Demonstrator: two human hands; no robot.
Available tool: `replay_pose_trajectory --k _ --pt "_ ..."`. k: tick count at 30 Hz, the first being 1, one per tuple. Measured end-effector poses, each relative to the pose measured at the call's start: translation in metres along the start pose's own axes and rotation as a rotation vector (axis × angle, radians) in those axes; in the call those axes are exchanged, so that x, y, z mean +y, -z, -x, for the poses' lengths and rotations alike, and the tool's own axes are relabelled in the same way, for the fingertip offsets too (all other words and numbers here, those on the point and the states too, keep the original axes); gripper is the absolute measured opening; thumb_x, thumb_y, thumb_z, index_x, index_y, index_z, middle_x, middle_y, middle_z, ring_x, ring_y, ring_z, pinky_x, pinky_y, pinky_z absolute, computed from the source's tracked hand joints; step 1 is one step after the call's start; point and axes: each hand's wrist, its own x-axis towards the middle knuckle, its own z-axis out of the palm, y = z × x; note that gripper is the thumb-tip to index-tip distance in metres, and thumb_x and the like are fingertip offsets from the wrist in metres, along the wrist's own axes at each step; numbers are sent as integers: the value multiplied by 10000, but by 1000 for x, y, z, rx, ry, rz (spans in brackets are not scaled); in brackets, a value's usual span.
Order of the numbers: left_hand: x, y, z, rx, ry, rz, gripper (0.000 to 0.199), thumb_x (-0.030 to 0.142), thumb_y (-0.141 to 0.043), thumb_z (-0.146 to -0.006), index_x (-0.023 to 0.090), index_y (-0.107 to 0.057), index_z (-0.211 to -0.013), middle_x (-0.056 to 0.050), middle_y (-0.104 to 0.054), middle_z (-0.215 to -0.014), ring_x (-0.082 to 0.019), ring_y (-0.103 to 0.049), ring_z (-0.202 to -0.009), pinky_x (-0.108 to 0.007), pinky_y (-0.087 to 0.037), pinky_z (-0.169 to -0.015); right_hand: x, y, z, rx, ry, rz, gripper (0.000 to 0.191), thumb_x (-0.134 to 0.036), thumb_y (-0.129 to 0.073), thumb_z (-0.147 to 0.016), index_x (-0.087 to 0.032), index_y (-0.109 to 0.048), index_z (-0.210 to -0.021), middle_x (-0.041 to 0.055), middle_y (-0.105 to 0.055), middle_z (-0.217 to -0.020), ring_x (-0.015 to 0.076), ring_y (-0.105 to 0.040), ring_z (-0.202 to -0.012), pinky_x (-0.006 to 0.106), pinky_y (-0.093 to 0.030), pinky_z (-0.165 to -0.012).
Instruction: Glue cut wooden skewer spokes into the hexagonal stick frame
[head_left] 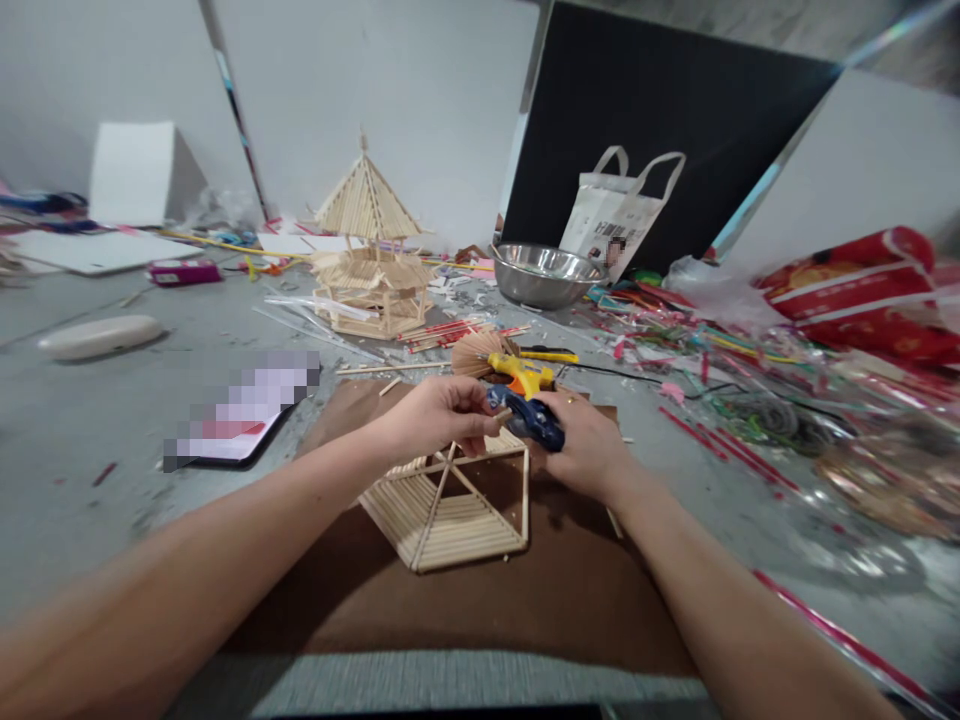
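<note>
My left hand point(457, 415) is closed, its thumb and fingertips pinching a short wooden stick point(504, 415). My right hand point(581, 445) is wrapped round a dark blue hand tool point(536, 420), which meets the stick; its jaws are too blurred to make out. Below both hands lies a six-sided frame of pale wooden sticks point(457, 535), with some wedges filled by parallel sticks and others open. It rests on a brown board point(360, 620). Just beyond my hands is a yellow glue gun point(525, 372), partly hidden, beside a tan fan-shaped piece point(476, 355).
A stick-built pagoda point(371, 205) stands at the back, with red-tipped sticks point(450, 332) before it. A steel bowl point(547, 275) and white bag point(611, 220) are behind. A phone point(255, 410) and white case point(101, 336) lie left; tangled craft scraps point(780, 415) spread right.
</note>
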Motion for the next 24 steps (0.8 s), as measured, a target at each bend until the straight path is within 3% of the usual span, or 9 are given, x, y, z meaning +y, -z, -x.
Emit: replay_pose_trajectory --k 7,24 --pt "1 -2 1 31 56 -13 63 163 -537 -672 109 -508 -683 30 -543 -486 -78 -546 -444 -185 -449 -447 -4 2 0 -21 11 -15 348 -289 -497 -643 -187 -467 -974 59 -561 -945 213 -489 -890 324 -395 -733" --pt "-5 -2 -2 -12 2 -82 76 154 -515 -665 117 -514 -731 27 -530 -541 -88 -549 -496 -214 -464 -488 -7 5 0 -84 -51 35 346 -340 -489 -650 -199 -477 -967 56 -572 -886 206 -520 -821 298 -375 -675"
